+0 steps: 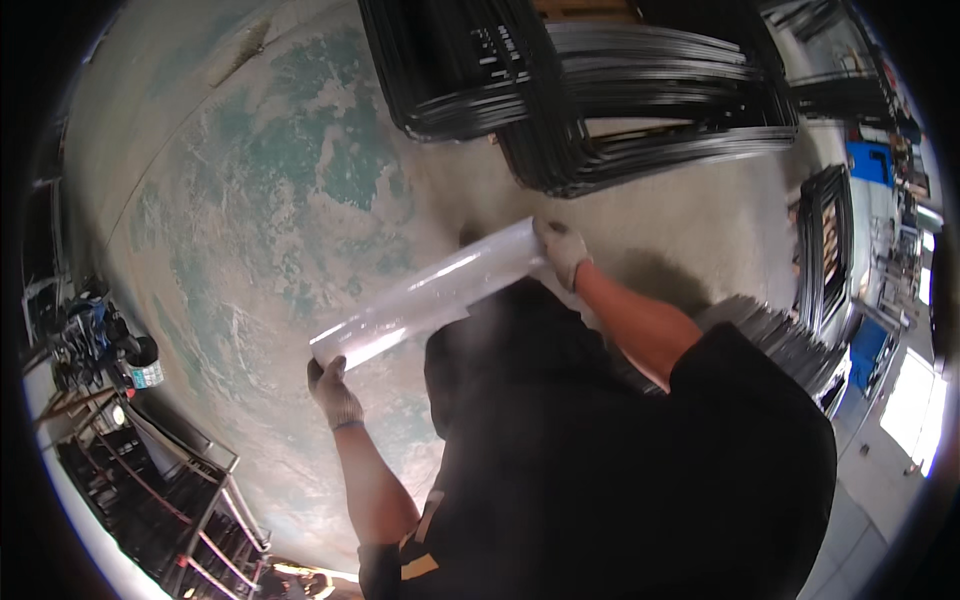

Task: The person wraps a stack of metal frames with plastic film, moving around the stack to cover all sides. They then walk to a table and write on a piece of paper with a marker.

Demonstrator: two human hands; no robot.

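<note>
A long roll of clear, shiny plastic film (pixel 430 293) is held up in front of my body, slanting from lower left to upper right. My left hand (pixel 335 392), in a pale knitted glove with dark fingertips, grips its lower left end. At the upper right end, my right hand (pixel 563 252) is closed round the roll, gloved in the same way. A loose edge of film hangs at the roll's near side, by my dark clothing. The inner core of the roll is hidden.
Stacks of black rectangular frames (pixel 570 165) lie ahead on the worn green-grey floor (pixel 270 190). More black frames (pixel 825 240) stand at the right. A metal rack (pixel 190 480) is at the lower left, with a bucket (pixel 145 362) and clutter beyond it.
</note>
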